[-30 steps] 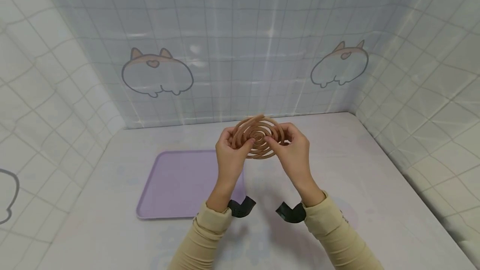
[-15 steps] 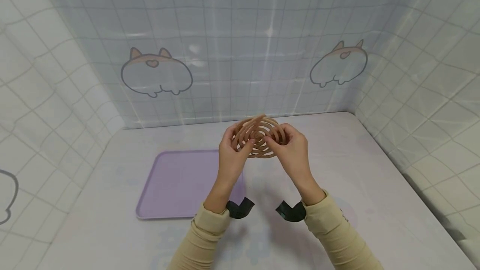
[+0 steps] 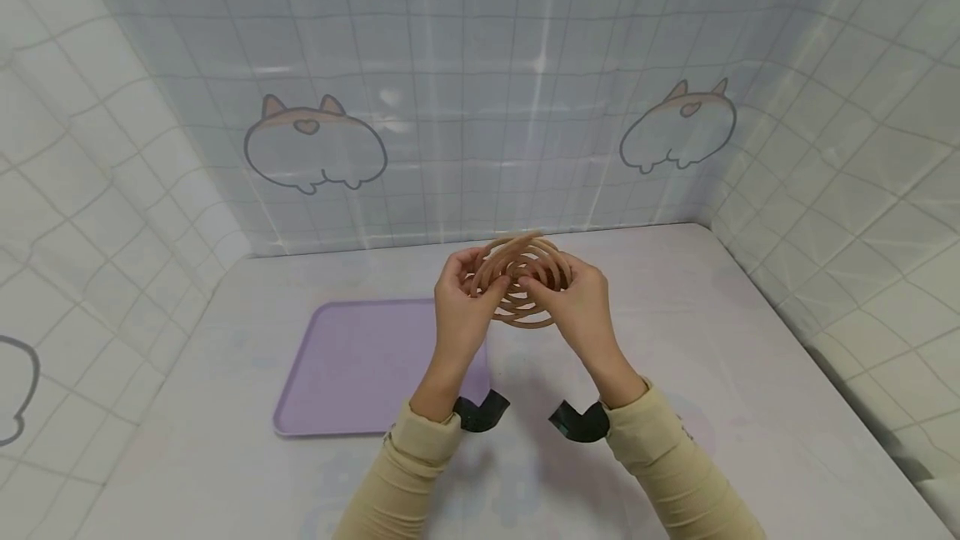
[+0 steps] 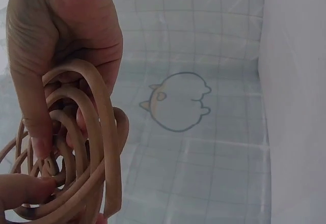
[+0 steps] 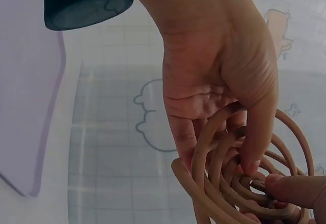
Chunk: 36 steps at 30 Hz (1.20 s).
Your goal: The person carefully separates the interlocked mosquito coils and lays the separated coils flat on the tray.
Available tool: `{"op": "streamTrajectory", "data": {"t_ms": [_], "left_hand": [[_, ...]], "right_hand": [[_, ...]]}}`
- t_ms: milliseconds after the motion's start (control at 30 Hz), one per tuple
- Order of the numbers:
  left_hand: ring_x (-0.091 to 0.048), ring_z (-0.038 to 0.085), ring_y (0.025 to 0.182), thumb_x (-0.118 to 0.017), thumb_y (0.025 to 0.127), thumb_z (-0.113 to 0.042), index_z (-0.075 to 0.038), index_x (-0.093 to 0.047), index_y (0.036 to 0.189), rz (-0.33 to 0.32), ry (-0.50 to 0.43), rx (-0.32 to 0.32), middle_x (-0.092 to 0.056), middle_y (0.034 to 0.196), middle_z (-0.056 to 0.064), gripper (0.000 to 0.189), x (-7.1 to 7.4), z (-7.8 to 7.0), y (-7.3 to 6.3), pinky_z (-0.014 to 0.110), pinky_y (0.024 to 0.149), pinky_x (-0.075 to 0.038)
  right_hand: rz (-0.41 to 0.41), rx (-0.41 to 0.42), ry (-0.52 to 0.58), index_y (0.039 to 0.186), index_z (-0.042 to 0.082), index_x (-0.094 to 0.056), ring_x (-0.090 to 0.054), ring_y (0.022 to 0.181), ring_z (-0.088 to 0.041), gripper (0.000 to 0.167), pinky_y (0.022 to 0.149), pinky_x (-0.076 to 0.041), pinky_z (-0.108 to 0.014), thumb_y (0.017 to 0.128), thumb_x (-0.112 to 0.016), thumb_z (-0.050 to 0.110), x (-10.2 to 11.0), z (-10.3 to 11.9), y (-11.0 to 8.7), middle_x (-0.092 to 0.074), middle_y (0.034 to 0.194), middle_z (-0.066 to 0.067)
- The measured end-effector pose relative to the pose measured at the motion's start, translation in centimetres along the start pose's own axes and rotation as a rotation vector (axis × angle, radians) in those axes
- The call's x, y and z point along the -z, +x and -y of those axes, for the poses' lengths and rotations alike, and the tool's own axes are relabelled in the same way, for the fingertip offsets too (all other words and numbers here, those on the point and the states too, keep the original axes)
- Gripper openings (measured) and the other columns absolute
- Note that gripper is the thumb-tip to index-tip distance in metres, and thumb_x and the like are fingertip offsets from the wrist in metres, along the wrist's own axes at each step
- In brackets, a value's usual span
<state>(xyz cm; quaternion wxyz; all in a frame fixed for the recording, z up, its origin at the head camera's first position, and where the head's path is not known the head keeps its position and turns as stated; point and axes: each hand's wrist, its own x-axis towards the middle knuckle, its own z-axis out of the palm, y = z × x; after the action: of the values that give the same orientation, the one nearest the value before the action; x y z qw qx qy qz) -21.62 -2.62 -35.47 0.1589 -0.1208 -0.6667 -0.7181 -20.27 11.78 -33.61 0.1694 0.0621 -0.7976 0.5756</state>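
Note:
Both hands hold a pair of brown mosquito coils [image 3: 525, 319] nested together, up in front of the body above the table. The left hand [image 3: 462, 315] pinches the left side, thumb near the centre and fingers behind. On the opposite side the right hand [image 3: 581, 298] pinches it the same way, its thumb also close to the middle. In the left wrist view the rings of the coils [image 4: 109, 147] stand apart in depth, with gaps between them. The right wrist view shows one blunt outer end of the coils [image 5: 186, 178]. Fingers behind the rings are partly hidden.
A lilac tray [image 3: 360, 369] lies on the white table [image 3: 720, 340], left of and below the hands. A tiled-pattern sheet [image 3: 502, 107] with cartoon drawings walls the table at the back and both sides. Black wrist mounts [image 3: 583, 423] sit under the cuffs.
The rings, nearly flat and lined up before, now spread out of one plane and their lower edge drops slightly. The right hand has shifted a little to the left; both grips stay.

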Motion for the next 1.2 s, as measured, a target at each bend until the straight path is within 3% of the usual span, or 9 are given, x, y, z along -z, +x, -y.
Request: {"op": "streamTrajectory", "data": {"t_ms": [233, 367, 500, 633, 833, 933, 1200], "left_hand": [[-0.058, 0.014, 0.091, -0.066, 0.079, 0.007, 0.006, -0.051, 0.111, 0.039, -0.119, 0.026, -0.058, 0.105, 0.012, 0.036, 0.1, -0.1, 0.2, 0.019, 0.076, -0.049], [-0.058, 0.014, 0.086, -0.065, 0.079, 0.008, 0.006, -0.052, 0.110, 0.058, -0.141, -0.023, -0.059, 0.098, 0.012, 0.034, 0.3, -0.1, 0.3, 0.019, 0.073, -0.049], [-0.059, 0.015, 0.082, -0.066, 0.080, 0.006, 0.006, -0.054, 0.109, 0.034, -0.115, -0.079, -0.060, 0.095, 0.013, 0.031, 0.2, 0.0, 0.3, 0.019, 0.069, -0.049], [-0.056, 0.013, 0.078, -0.066, 0.081, 0.005, 0.006, -0.055, 0.108, 0.011, -0.073, -0.079, -0.060, 0.094, 0.013, 0.029, 0.1, -0.3, 0.3, 0.018, 0.066, -0.047], [-0.054, 0.012, 0.079, -0.064, 0.082, 0.004, 0.008, -0.057, 0.108, 0.046, 0.015, -0.037, -0.059, 0.098, 0.015, 0.027, 0.4, -3.0, -0.2, 0.017, 0.064, -0.048], [-0.054, 0.012, 0.079, -0.062, 0.082, 0.004, 0.010, -0.059, 0.105, 0.031, 0.066, -0.030, -0.059, 0.094, 0.017, 0.024, 0.4, -3.8, -0.3, 0.017, 0.064, -0.048], [-0.054, 0.013, 0.073, -0.069, 0.082, -0.006, 0.006, -0.065, 0.097, -0.024, 0.106, -0.056, -0.062, 0.085, 0.014, 0.020, 0.9, -0.6, 0.7, 0.019, 0.061, -0.048]], "right_hand": [[-0.024, -0.003, 0.031, 0.079, 0.003, -0.059, -0.042, 0.060, -0.014, 0.022, 0.052, -0.035, -0.022, 0.077, -0.075, 0.018, -0.2, 0.1, 0.0, -0.046, 0.062, -0.003], [-0.013, -0.010, 0.066, 0.080, 0.003, -0.061, -0.048, 0.061, -0.012, 0.022, 0.053, -0.041, -0.021, 0.077, -0.076, 0.018, -0.2, 0.4, 0.0, -0.053, 0.065, -0.004], [-0.014, -0.015, 0.116, 0.083, 0.003, -0.063, -0.054, 0.063, -0.012, 0.021, 0.055, -0.047, -0.022, 0.077, -0.076, 0.018, -0.2, 0.5, -0.1, -0.059, 0.071, -0.006], [-0.019, -0.004, 0.125, 0.084, 0.002, -0.063, -0.055, 0.064, -0.011, 0.021, 0.056, -0.048, -0.022, 0.077, -0.076, 0.018, -0.3, 0.5, 0.0, -0.058, 0.071, -0.006], [-0.037, 0.028, 0.123, 0.086, 0.003, -0.064, -0.056, 0.066, -0.013, 0.021, 0.056, -0.049, -0.023, 0.077, -0.076, 0.019, -0.2, 0.3, 0.1, -0.060, 0.074, -0.007], [-0.034, 0.045, 0.126, 0.091, 0.004, -0.064, -0.054, 0.065, -0.014, 0.023, 0.055, -0.047, -0.022, 0.077, -0.076, 0.018, -0.1, 0.3, 0.1, -0.059, 0.075, -0.008], [-0.001, 0.041, 0.112, 0.091, 0.005, -0.061, -0.046, 0.059, -0.014, 0.024, 0.052, -0.042, -0.021, 0.077, -0.075, 0.018, 0.0, 0.4, -0.2, -0.049, 0.065, -0.007]]}}
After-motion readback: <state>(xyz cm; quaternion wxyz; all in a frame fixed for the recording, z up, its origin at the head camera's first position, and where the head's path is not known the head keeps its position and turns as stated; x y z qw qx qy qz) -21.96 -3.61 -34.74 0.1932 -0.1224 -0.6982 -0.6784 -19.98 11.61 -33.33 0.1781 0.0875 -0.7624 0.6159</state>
